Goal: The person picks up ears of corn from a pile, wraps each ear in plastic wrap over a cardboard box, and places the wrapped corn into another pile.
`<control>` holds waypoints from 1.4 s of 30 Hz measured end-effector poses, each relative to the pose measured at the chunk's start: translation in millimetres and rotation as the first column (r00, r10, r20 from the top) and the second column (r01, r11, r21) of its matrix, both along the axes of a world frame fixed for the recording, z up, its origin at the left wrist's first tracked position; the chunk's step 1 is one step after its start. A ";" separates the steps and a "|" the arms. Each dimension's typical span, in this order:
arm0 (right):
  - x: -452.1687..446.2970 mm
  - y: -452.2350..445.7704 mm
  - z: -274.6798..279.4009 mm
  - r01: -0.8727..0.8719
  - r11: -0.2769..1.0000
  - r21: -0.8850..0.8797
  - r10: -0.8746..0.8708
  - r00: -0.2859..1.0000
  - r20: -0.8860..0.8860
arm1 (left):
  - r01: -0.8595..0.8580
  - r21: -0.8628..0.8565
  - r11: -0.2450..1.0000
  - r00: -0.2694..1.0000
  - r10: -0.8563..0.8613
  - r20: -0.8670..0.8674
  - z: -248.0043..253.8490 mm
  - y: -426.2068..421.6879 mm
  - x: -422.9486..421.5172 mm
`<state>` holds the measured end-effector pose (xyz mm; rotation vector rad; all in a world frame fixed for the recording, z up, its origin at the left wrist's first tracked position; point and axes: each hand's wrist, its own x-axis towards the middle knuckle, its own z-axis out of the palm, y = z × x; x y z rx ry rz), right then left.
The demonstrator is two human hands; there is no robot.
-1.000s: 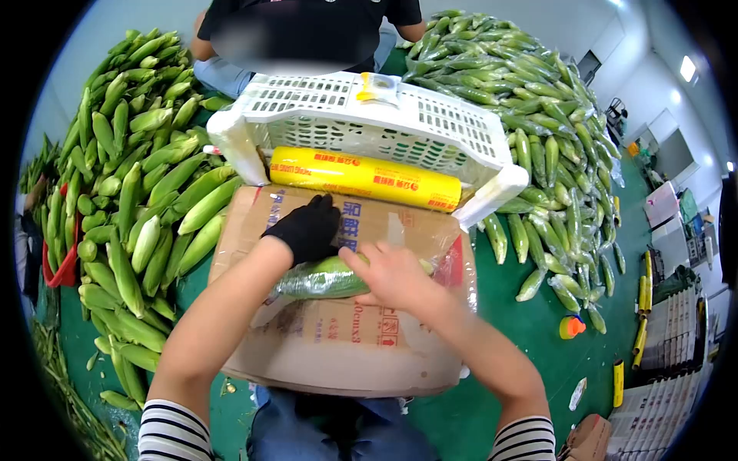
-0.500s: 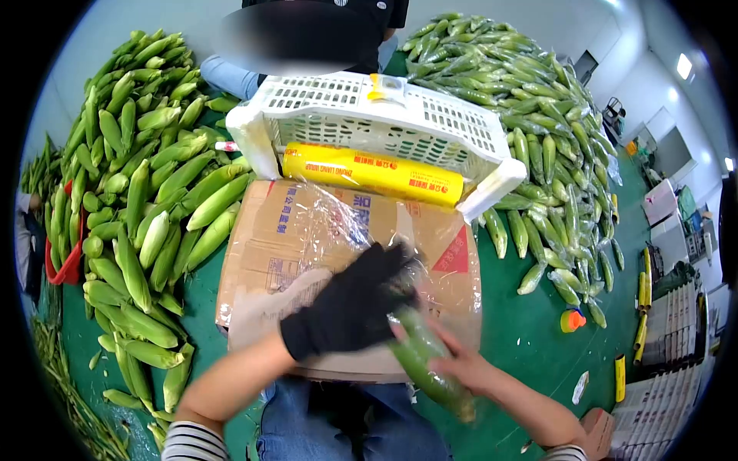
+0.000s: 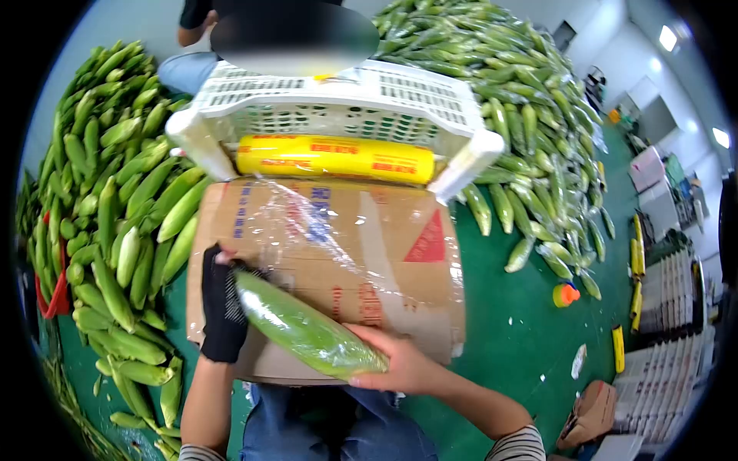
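Note:
A green ear of corn in its husk, shiny with clear plastic film, lies slantwise between my hands above the cardboard. My left hand, in a black glove with bare fingertips, closes around its upper left end, and some of its fingers are hidden behind the corn. Around the lower right end, my bare right hand has its fingers wrapped. Beyond them, a yellow roll of plastic wrap sits across the front of an upturned white plastic crate. Clear film trails from the roll over the flattened cardboard box.
Unwrapped corn is heaped on the left, with a red basket beside it. Film-wrapped corn forms a pile at right. An orange-capped bottle lies on the green floor. Another person sits behind the crate.
My left hand has moved left and down from the film to the corn's end. The corn has swung from steep to flatter and moved left with my right hand. The view has shifted slightly.

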<state>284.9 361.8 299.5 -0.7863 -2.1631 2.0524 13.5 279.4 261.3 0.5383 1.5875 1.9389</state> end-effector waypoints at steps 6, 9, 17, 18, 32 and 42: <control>22.2 13.5 48.4 0.544 0.836 0.069 -0.313 0.578 -0.754 | 0.472 -0.312 0.824 0.881 -0.427 0.206 -5.8 -59.4 50.8; 21.0 -3.2 63.9 -0.004 0.933 -0.360 -0.354 0.178 -0.918 | 0.713 -0.293 0.637 0.685 -0.545 0.482 -7.5 -85.3 84.4; 15.9 -20.5 65.2 0.406 0.310 -0.860 -0.951 0.140 -0.277 | 0.716 -0.411 0.564 0.241 -0.752 -0.614 114.2 -31.2 114.3; 0.9 -35.8 67.1 0.522 0.217 -0.825 -0.971 0.206 -0.125 | 0.689 -0.465 0.556 0.190 -0.758 -0.624 116.2 -15.2 129.1; 13.3 150.7 -44.6 0.512 0.822 0.250 -0.434 0.847 -0.307 | -0.023 -0.425 0.905 0.146 -0.417 -0.897 5.7 2.0 13.5; 33.9 108.0 -49.3 0.469 0.706 0.530 -0.489 0.865 -0.113 | 0.172 -0.302 0.938 0.334 -0.344 -0.878 1.5 -0.2 -71.5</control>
